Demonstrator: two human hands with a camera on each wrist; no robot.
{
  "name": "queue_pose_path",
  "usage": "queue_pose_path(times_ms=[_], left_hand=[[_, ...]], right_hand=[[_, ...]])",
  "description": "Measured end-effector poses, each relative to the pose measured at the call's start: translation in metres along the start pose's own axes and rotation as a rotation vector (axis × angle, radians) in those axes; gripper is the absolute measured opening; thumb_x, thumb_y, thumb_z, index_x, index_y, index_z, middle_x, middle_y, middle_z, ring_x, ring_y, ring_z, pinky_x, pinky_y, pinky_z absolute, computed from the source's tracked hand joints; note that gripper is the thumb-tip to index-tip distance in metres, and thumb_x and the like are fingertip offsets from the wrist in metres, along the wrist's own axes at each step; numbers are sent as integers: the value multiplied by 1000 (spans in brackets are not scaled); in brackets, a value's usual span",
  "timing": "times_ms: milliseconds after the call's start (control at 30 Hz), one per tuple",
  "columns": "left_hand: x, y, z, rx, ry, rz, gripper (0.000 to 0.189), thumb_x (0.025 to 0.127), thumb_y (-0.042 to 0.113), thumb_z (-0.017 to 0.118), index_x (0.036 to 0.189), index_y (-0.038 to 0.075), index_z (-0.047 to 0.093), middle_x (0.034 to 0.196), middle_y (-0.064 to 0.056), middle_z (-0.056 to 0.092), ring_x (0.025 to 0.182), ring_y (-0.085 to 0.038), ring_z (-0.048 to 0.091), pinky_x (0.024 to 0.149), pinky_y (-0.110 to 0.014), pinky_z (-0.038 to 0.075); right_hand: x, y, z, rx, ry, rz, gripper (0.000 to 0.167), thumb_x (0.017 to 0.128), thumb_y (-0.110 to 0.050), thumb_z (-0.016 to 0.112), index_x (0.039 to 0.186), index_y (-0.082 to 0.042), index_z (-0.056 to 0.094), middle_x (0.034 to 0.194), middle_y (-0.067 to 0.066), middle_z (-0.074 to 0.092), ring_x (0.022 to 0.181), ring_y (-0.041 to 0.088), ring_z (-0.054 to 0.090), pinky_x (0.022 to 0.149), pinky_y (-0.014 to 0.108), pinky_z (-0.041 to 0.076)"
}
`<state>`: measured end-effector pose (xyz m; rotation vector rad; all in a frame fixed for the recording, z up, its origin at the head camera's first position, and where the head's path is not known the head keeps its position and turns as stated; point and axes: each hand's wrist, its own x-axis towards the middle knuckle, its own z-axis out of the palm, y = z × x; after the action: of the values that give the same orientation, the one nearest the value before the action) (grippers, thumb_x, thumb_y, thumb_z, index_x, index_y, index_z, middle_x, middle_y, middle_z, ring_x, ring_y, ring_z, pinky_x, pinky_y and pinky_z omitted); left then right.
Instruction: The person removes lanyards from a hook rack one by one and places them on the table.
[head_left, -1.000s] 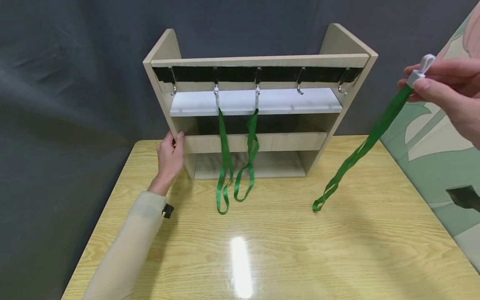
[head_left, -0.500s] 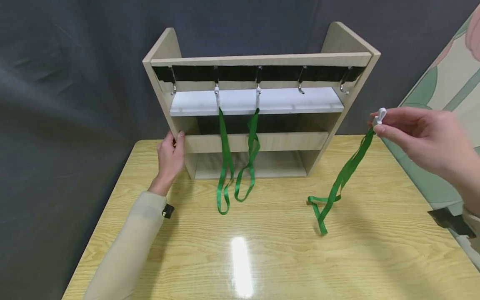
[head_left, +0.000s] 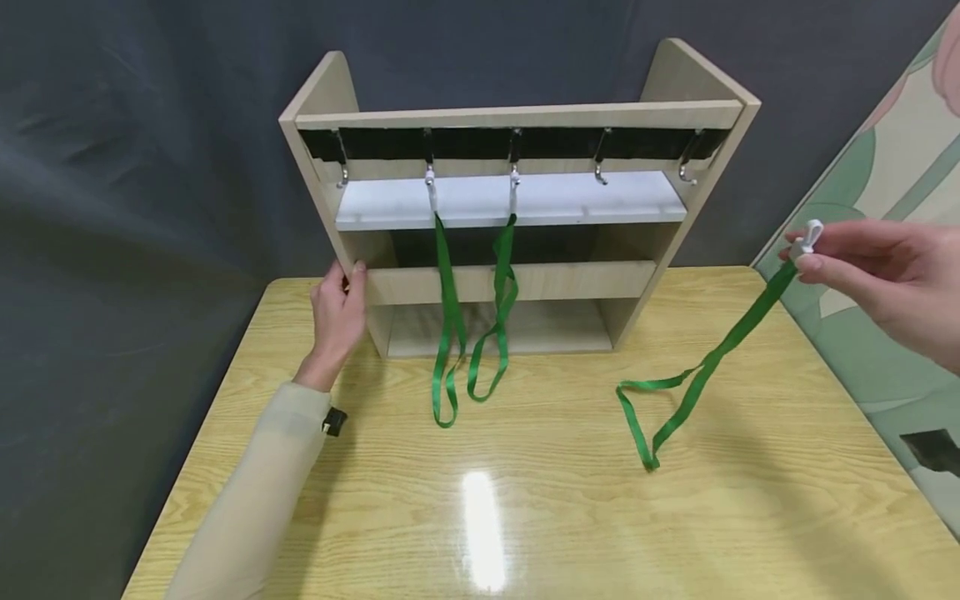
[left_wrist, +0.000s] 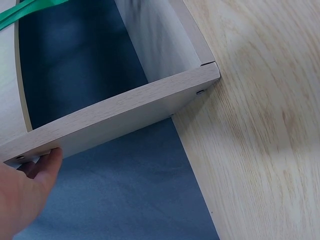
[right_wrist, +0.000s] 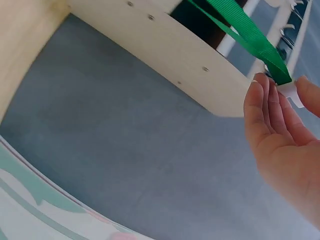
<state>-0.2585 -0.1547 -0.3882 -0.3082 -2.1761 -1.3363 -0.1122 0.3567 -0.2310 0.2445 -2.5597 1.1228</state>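
Note:
My right hand (head_left: 892,279) pinches the white plastic clip (head_left: 807,239) of a green lanyard (head_left: 738,337) between thumb and fingers, right of a small wooden shelf (head_left: 510,283). The lanyard's strap slants down left, its loop spread low over the table. In the right wrist view, the fingers (right_wrist: 272,107) meet the clip below the green strap (right_wrist: 250,32). At the shelf's left side, my left hand (head_left: 337,321) holds the side panel, thumb at its front edge. Fingertips (left_wrist: 51,159) touch its outer face in the left wrist view; the thumb is hidden there.
Several metal hooks line the shelf's black strip (head_left: 558,143). Two green lanyards, one left (head_left: 448,308) and one near the middle (head_left: 504,292), hang from hooks. The wooden table (head_left: 570,500) lies in front, a dark cloth (head_left: 487,50) behind, a patterned cloth (head_left: 885,350) at right.
My right hand first came left and down with the lanyard, then drew back a little to the right. The loop sank and spread open. My left hand kept its place on the shelf.

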Motion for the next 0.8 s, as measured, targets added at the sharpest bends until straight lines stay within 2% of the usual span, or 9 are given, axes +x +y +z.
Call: queue_pose_path(times_ms=[67,167,300,533,667,800], left_hand=[[1,0,0,3,1,-2,41,101,34,44,110,-2,62,98,-16,67,85,-23,63,67,-39,49],[1,0,-1,3,-2,-3,41,101,34,44,110,-2,62,98,-16,66,86,-24,63,68,-40,49],[1,1,-1,1,-5,-2,41,101,34,44,110,-1,62,99,-16,66,87,-24,64,69,-42,50],[0,1,0,5,-3,-3,40,101,34,45,111,0,62,101,-17,66,87,-24,63,69,-41,51],[0,1,0,1,-4,-1,41,101,34,45,113,-1,62,103,-17,66,89,-24,63,70,-42,51],[0,0,-1,-2,-1,2,40,101,34,45,113,0,62,103,-17,65,89,-24,63,70,-42,51]], right_hand=[[-4,4,4,-73,-15,12,17,90,-2,65,106,-7,68,90,-25,64,73,-9,60,63,5,42],[-10,11,13,-159,-52,53,19,90,-11,67,107,-2,66,87,-26,63,73,-11,59,61,6,43],[-16,25,23,-179,-100,84,26,91,-17,67,111,0,66,90,-24,62,76,-12,59,60,8,44],[-24,50,40,-173,-139,72,25,91,-16,67,110,1,67,93,-22,62,80,-13,58,63,8,45],[-28,61,51,-152,-168,24,24,90,-12,68,109,1,67,98,-6,67,82,-10,59,65,9,45],[-32,74,66,-177,-212,-25,23,89,-10,69,109,1,67,101,12,68,82,-8,59,64,9,45]])
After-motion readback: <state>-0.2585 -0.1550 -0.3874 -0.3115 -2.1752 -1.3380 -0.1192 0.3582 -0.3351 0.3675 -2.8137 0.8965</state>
